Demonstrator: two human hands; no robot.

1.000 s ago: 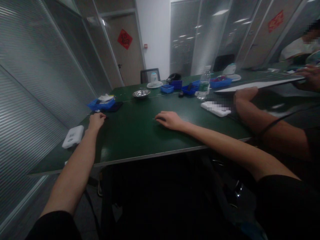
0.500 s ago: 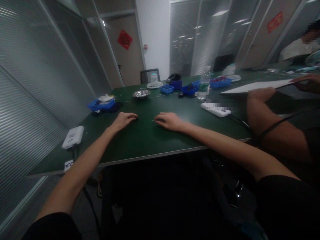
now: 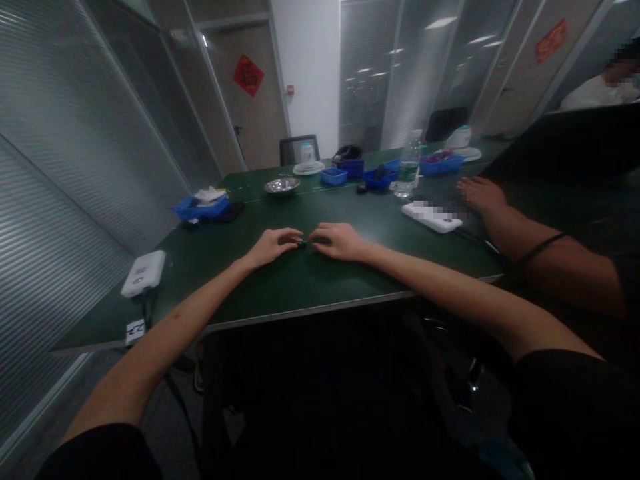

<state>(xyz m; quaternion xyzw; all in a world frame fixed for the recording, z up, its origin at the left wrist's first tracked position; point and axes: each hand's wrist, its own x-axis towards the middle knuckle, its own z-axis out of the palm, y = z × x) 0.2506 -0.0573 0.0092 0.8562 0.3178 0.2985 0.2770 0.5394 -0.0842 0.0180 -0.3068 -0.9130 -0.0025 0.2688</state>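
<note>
Over the green table (image 3: pixel 265 280), my left hand (image 3: pixel 270 247) pinches a small dark piece (image 3: pixel 301 244) between thumb and fingertips. My right hand (image 3: pixel 344 241) is closed on a slim dark tool (image 3: pixel 321 240) whose thin pale tip points left. That tip meets or nearly meets the small piece; whether they touch I cannot tell. Fingers cover most of both things, so their exact kinds do not show.
Beyond my hands are a metal bowl (image 3: pixel 282 187), several blue bins (image 3: pixel 203 207) and a water bottle (image 3: pixel 409 167). White power banks lie left (image 3: pixel 143 273) and right (image 3: pixel 433 218). A co-worker's hand (image 3: pixel 483 193) rests at the right beside a large dark panel (image 3: pixel 575 143).
My left hand has moved right, bringing the small dark piece up to the tool's tip. My right hand has stayed put. The co-worker's white sheet has given way to a dark panel.
</note>
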